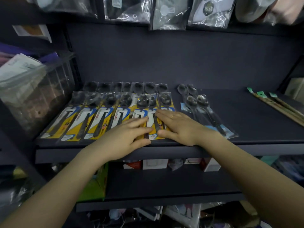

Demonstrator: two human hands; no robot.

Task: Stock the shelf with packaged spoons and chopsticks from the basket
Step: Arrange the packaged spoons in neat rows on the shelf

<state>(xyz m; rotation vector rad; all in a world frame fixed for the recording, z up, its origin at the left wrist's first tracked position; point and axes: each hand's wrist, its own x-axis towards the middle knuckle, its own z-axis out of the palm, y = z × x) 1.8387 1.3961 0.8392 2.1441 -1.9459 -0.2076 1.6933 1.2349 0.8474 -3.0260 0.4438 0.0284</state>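
Observation:
Several yellow-carded spoon packs [92, 120] lie side by side on the dark shelf [246, 116], with a second row of packs behind them. My left hand [125, 137] lies flat on the packs near the shelf's front edge, fingers straight. My right hand [179, 127], with a ring on one finger, presses flat on the rightmost yellow pack [153, 127]. To the right lie clear-wrapped spoon packs with blue cards [202, 107]. Packaged chopsticks [279, 106] lie at the far right of the shelf. The basket is out of view.
A dark crate of bagged goods [32, 89] stands at the shelf's left end. Plastic-bagged items [169, 12] hang above. Boxes [154, 164] sit on the shelf below, beside a green carton [93, 183].

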